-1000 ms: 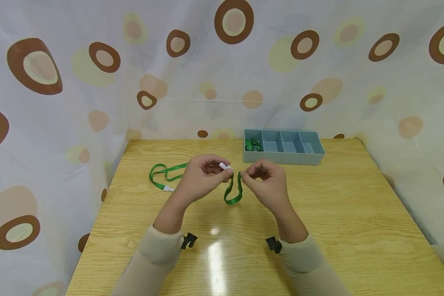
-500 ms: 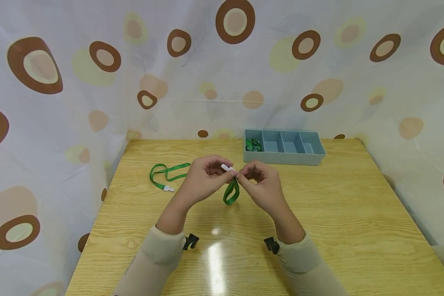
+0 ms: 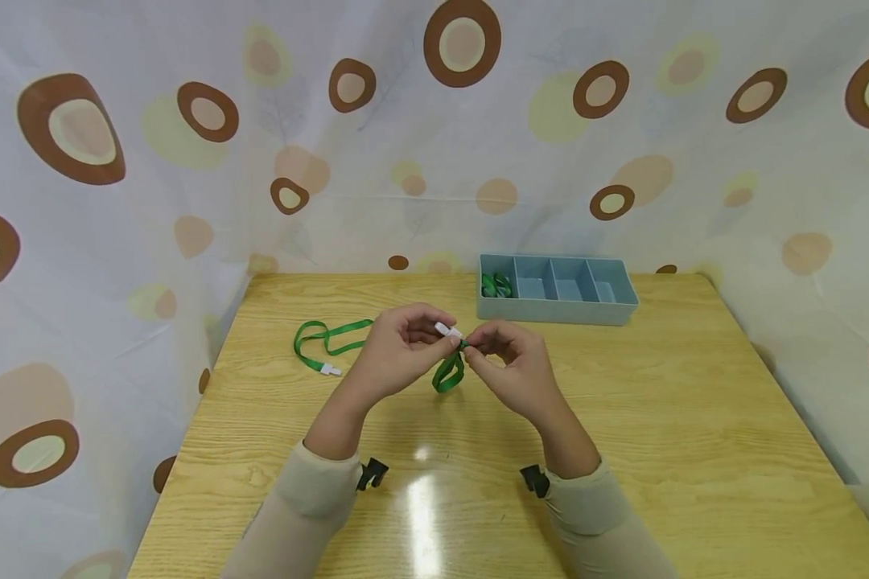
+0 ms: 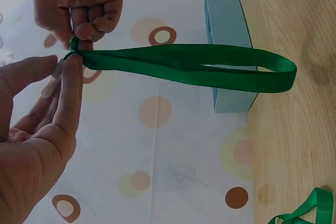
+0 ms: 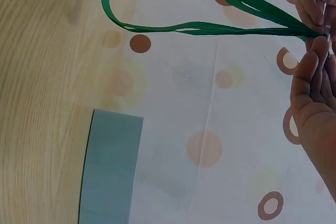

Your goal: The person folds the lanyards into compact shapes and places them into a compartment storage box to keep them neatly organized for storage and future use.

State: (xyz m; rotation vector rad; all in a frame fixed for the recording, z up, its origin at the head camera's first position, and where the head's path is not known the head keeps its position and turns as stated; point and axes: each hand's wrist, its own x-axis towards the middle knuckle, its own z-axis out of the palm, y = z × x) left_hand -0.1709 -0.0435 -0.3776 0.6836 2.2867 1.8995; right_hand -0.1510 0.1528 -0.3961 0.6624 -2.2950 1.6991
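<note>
Above the middle of the table, a green lanyard (image 3: 446, 375) hangs in a folded loop from both hands. My left hand (image 3: 405, 351) pinches it by its white plastic clip (image 3: 447, 330) between thumb and fingers. Right beside the clip, the thumb and forefinger of my right hand (image 3: 516, 366) pinch the green strap. The left wrist view shows the lanyard's doubled loop (image 4: 210, 66) stretching away from the fingertips. In the right wrist view the strands gather at the fingers of my right hand (image 5: 315, 87).
A second green lanyard (image 3: 307, 358) with a white clip lies on the table (image 3: 695, 418) to the left, partly behind my left hand. At the back stands a blue-grey divided box (image 3: 558, 310); its leftmost compartment holds a coiled green lanyard (image 3: 496, 285). A patterned curtain (image 3: 420, 225) surrounds the table.
My right hand has moved left to meet the left hand at the clip, carrying the strap with it. The hanging loop has narrowed and become shorter.
</note>
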